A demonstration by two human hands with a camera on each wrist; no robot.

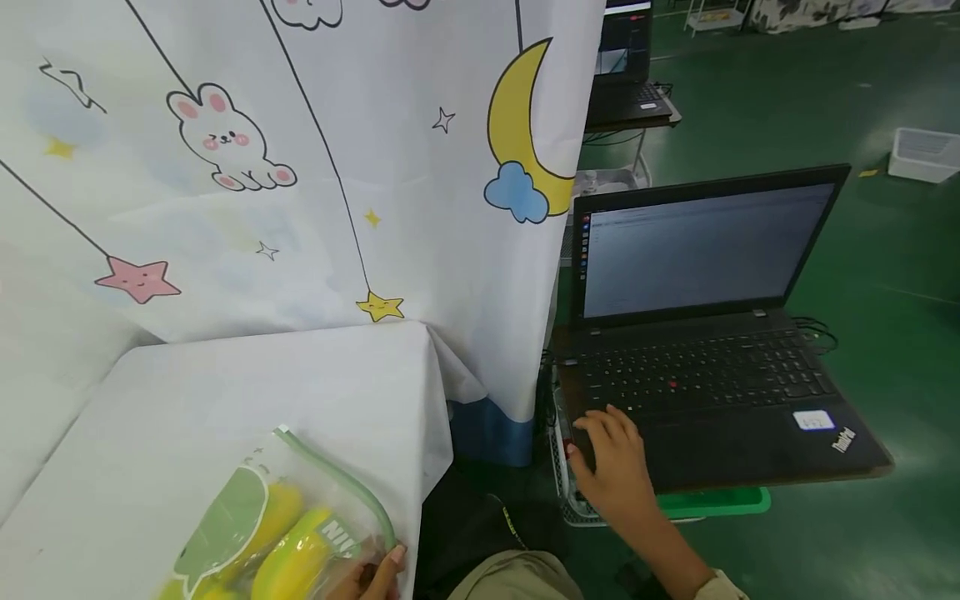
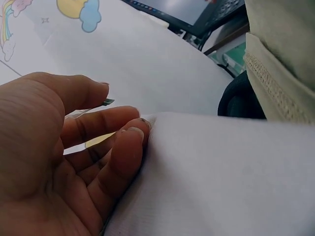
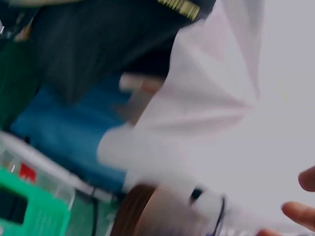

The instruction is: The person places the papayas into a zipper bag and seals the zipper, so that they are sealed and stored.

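Observation:
A clear zip bag with a green slider edge and green print lies on the white-covered table. Smooth yellow fruit-like things are inside it. My left hand pinches the bag's zip end between thumb and index finger at the table's right edge; in the left wrist view the other fingers of that hand curl beside the cloth edge. My right hand, fingers loosely bent, is over the front left corner of a black laptop. Only fingertips of it show in the blurred right wrist view.
A white curtain with cartoon prints hangs behind the table. The laptop rests on a small stand, with a green basket below it. Another laptop stands farther back, and a clear plastic bin sits on the green floor.

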